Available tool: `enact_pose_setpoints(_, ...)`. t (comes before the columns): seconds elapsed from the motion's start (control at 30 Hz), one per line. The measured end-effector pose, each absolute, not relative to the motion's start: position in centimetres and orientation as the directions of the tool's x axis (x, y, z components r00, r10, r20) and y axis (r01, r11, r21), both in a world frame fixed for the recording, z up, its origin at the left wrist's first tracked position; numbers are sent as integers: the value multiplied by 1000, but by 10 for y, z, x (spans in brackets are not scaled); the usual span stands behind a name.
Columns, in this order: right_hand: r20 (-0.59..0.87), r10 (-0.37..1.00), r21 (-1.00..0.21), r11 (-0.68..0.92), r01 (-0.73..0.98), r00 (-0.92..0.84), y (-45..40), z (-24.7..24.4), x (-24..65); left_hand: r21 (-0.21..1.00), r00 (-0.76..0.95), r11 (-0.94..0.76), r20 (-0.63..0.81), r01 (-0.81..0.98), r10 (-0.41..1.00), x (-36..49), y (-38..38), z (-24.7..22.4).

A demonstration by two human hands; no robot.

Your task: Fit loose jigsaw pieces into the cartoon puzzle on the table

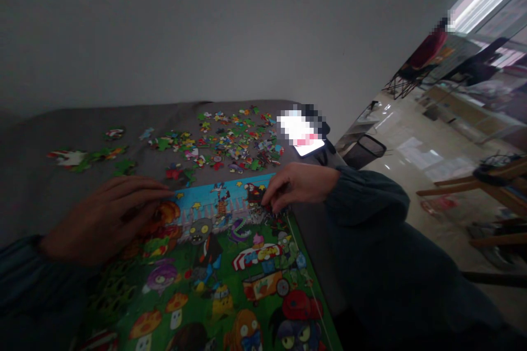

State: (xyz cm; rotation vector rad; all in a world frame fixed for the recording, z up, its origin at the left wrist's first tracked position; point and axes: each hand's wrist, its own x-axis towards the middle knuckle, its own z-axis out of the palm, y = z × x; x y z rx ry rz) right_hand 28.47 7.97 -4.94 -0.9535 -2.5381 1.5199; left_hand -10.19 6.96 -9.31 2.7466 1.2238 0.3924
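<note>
A colourful cartoon puzzle picture (230,263) with zombies, mushrooms and a fence lies at the front of the grey-covered table. Over its upper left corner rests my left hand (111,219), fingers stretched out and holding nothing that shows. My right hand (296,186) is at the upper right corner of the picture, thumb and fingers bent down close together; what they hold, if anything, is too small to tell. Loose puzzle pieces (242,142) are scattered beyond the picture, and more joined pieces (69,159) lie at the left.
A lit phone (304,137) lies at the table's back right, with a dark object behind it. Behind the table (37,137) stands a grey wall. To the right are a mesh basket (371,145), wooden furniture (494,192) and a shiny floor.
</note>
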Motion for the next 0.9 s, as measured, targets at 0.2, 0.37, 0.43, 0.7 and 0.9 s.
enact_pose_setpoints(0.2,-251,536,-765,400,505,-806,82,-60,276,197,648,-686,228,700,727,-106,68,-96)
enact_pose_setpoints(0.37,-135,590,-658,548,517,-796,83,-54,281,205,649,-672,174,712,741,-108,69,-96)
enact_pose_setpoints(0.43,-140,604,-616,567,547,-784,83,-51,283,219,644,-668,180,711,744,-107,69,-95)
enact_pose_setpoints(0.7,-192,580,-534,615,581,-791,82,-54,279,182,673,-700,193,690,714,-107,70,-94)
enact_pose_setpoints(0.9,-196,595,-525,607,596,-779,85,-55,280,211,645,-671,183,711,742,-106,68,-93)
